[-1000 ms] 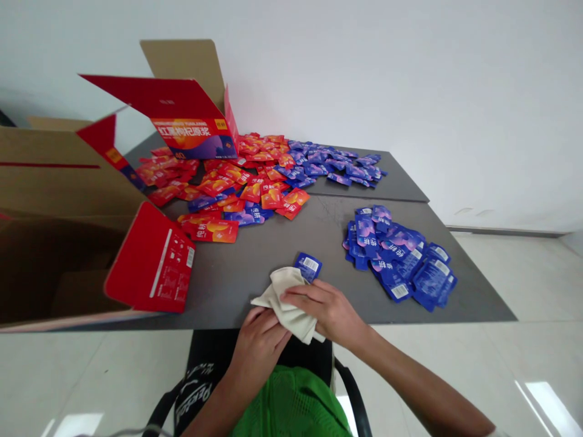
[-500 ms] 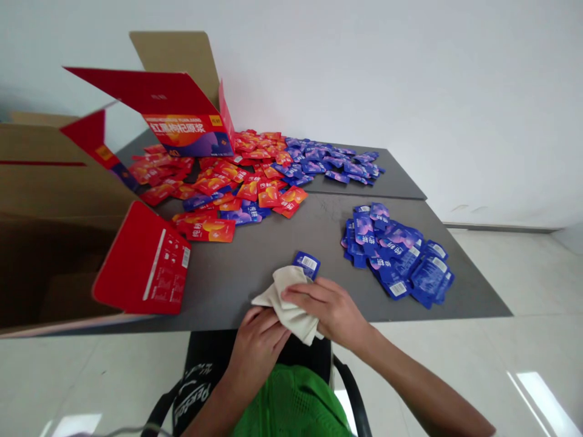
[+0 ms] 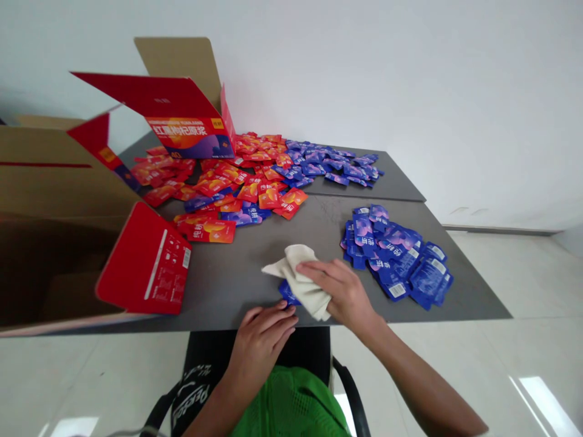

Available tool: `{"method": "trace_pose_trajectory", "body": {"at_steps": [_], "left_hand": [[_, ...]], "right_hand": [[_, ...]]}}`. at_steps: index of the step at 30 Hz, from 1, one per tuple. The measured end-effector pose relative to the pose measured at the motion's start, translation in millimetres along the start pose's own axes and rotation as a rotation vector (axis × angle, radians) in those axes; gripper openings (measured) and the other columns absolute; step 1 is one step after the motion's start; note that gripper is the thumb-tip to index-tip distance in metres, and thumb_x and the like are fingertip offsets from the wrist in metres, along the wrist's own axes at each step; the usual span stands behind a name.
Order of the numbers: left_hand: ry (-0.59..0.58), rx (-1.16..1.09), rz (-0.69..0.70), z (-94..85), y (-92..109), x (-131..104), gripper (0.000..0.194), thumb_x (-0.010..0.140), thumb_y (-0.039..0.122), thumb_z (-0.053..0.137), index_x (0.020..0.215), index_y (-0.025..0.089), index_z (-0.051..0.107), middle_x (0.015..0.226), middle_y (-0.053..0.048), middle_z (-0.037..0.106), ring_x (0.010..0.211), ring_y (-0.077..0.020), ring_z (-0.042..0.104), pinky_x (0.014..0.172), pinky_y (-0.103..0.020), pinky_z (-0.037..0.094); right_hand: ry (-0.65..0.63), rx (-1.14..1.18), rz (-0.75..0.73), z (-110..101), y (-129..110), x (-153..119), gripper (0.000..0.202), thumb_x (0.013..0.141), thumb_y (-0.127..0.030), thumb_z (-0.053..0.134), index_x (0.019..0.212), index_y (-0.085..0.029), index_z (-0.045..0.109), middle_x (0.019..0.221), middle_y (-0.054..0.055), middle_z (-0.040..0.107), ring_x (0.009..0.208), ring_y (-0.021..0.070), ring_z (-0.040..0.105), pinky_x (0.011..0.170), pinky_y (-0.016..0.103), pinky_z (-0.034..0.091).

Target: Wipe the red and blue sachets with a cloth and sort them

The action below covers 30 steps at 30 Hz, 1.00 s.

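Note:
My right hand (image 3: 339,285) is closed on a folded cream cloth (image 3: 300,273), which rests over part of a small blue pouch (image 3: 288,294) near the table's front edge. Only the pouch's left part shows; the cloth hides the remainder. With the fingers of my left hand (image 3: 266,334) closed together, I grip the pouch at its lower edge; the thumb is partly hidden. To the right of my right hand lies a loose pile of blue pouches (image 3: 396,252), overlapping one another, some with white barcode labels up.
Red-orange pouches (image 3: 250,176), with a few blue ones among them, spread across the back left. Behind them stands an open red carton (image 3: 191,133). More blue pouches (image 3: 328,159) lie at the back. A large open box (image 3: 150,267) occupies the left side of the grey table (image 3: 319,221).
The cloth and my right hand have moved up and slightly right, now over the blue pouch. The pouch has come lower and to the left, beside my left fingers. The pile is unchanged.

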<state>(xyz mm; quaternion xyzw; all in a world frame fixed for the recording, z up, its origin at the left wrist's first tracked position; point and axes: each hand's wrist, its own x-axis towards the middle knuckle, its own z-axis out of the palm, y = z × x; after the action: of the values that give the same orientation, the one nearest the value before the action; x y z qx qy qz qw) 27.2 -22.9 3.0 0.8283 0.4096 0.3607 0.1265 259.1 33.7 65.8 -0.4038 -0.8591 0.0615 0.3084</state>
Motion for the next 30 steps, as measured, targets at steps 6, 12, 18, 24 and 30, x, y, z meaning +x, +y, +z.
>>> {"method": "trace_pose_trajectory", "body": {"at_steps": [6,12,18,24,30], "left_hand": [[-0.010,-0.008,-0.010,-1.1,0,1,0.020,0.105,0.023,0.058,0.103,0.027,0.078,0.104,0.002,0.082,0.098,-0.0203,0.075,0.091,-0.039,0.048],[-0.008,0.001,0.010,-0.6,-2,-1,0.020,0.105,0.026,0.058,0.112,0.028,0.077,0.116,-0.001,0.080,0.113,-0.0211,0.074,0.092,-0.037,0.051],[-0.014,0.038,-0.076,-11.5,-4,19,0.028,0.107,0.033,0.053,0.130,0.026,0.068,0.121,-0.007,0.077,0.114,-0.0242,0.069,0.098,-0.042,0.048],[0.021,0.273,-0.265,3.2,-10,42,0.052,0.103,0.045,0.056,0.150,0.022,0.052,0.136,-0.014,0.064,0.121,-0.0335,0.057,0.095,-0.046,0.048],[-0.065,0.400,-0.225,17.2,-9,55,0.053,0.100,0.046,0.062,0.145,0.019,0.056,0.119,-0.014,0.067,0.104,-0.0312,0.060,0.084,-0.040,0.046]], "right_hand": [[-0.135,0.104,-0.014,25,-5,-12,0.051,0.097,-0.010,0.062,0.144,-0.030,0.061,0.134,0.006,0.073,0.102,0.0230,0.069,0.086,0.036,0.057],[0.097,-0.079,0.119,6,53,16,0.045,0.096,-0.012,0.064,0.139,-0.026,0.067,0.127,0.010,0.076,0.103,0.0265,0.071,0.088,0.041,0.057],[0.352,-0.004,0.222,-8,13,-22,0.046,0.098,-0.023,0.067,0.143,-0.033,0.064,0.129,0.010,0.075,0.110,0.0282,0.073,0.090,0.044,0.058],[0.492,0.177,0.445,11,-18,-79,0.038,0.096,-0.024,0.068,0.133,-0.033,0.071,0.123,0.009,0.077,0.108,0.0303,0.075,0.088,0.045,0.064],[0.562,0.277,0.553,11,-16,-99,0.034,0.091,-0.027,0.076,0.125,-0.031,0.077,0.116,0.010,0.080,0.101,0.0324,0.078,0.084,0.046,0.068]]}}
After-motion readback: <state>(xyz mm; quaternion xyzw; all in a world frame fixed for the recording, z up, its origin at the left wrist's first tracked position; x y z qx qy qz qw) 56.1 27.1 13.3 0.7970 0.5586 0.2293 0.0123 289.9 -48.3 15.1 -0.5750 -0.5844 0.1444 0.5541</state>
